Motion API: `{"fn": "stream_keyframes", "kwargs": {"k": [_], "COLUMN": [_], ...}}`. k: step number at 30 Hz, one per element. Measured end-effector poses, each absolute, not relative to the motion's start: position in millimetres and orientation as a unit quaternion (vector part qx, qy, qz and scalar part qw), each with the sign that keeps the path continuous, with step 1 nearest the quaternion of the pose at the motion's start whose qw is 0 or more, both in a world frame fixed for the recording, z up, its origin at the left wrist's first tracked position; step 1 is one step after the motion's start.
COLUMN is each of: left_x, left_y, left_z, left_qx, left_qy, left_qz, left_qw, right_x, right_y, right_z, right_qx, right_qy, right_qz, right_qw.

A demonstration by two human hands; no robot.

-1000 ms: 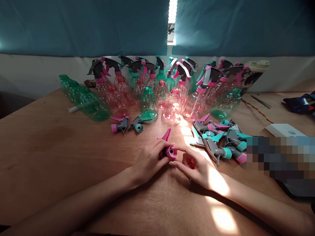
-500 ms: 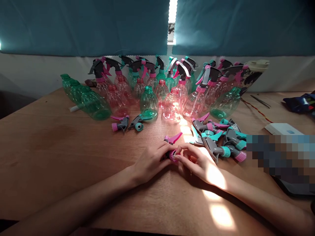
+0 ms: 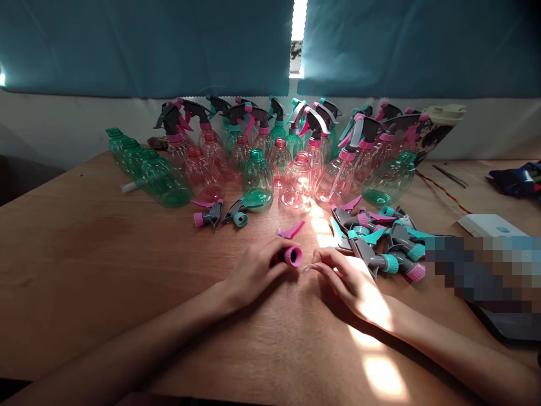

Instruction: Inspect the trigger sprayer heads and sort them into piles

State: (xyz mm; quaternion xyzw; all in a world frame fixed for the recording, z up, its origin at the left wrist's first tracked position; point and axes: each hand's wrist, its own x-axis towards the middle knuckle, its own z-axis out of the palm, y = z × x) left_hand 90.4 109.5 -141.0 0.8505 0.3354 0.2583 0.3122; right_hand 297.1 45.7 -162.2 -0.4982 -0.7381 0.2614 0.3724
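Observation:
My left hand (image 3: pixel 256 268) is closed around a trigger spray head (image 3: pixel 292 256), dark with a pink trigger and a pink collar. The collar's open end faces right, and fingers cover most of the body. Just right of it, thumb and fingertips of my right hand (image 3: pixel 344 276) pinch a small, clear, thin piece (image 3: pixel 306 269), too small to make out fully. A gap separates this piece from the collar. Beyond my right hand lies a pile of loose spray heads (image 3: pixel 372 251) in grey, pink and turquoise.
Several pink and green bottles stand at the back, some uncapped like this green bottle (image 3: pixel 257 180), others with spray heads. Two loose spray heads (image 3: pixel 209 214) lie in front of them. A white box (image 3: pixel 490 224), tweezers (image 3: pixel 450 175) and a cup (image 3: pixel 439 121) are at right.
My right hand has drawn back from the pink collar, with a small clear piece now visible at its fingertips. My left hand has shifted slightly up and left, turning the collar's opening into view.

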Motion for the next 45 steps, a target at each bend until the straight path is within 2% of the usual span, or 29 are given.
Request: {"fn": "stream_keyframes", "kwargs": {"k": [9,13,18,28,38,42,45], "left_x": [84,86,85,84,85,88,90], "left_y": [121,120,120,119,115,108,102], "left_z": [-142,-142,-142,-141,-140,-138,-138], "left_qx": [0.831,0.825,0.835,0.853,0.857,0.853,0.846], "left_qy": [0.384,0.391,0.387,0.363,0.35,0.344,0.334], "left_qz": [0.279,0.286,0.279,0.267,0.26,0.257,0.258], "left_qw": [0.29,0.29,0.275,0.264,0.275,0.297,0.325], "right_x": [305,306,304,306,299,291,286], "right_y": [58,52,51,65,64,60,52], "right_z": [-171,-164,-160,-153,-161,-159,-157], "right_qx": [-0.5,-0.491,-0.508,-0.548,-0.525,-0.523,-0.526], "right_qy": [-0.781,-0.795,-0.778,-0.734,-0.648,-0.531,-0.476], "right_qz": [0.121,0.179,0.212,0.322,0.436,0.513,0.525], "right_qw": [0.355,0.306,0.304,0.24,0.337,0.426,0.47]}}
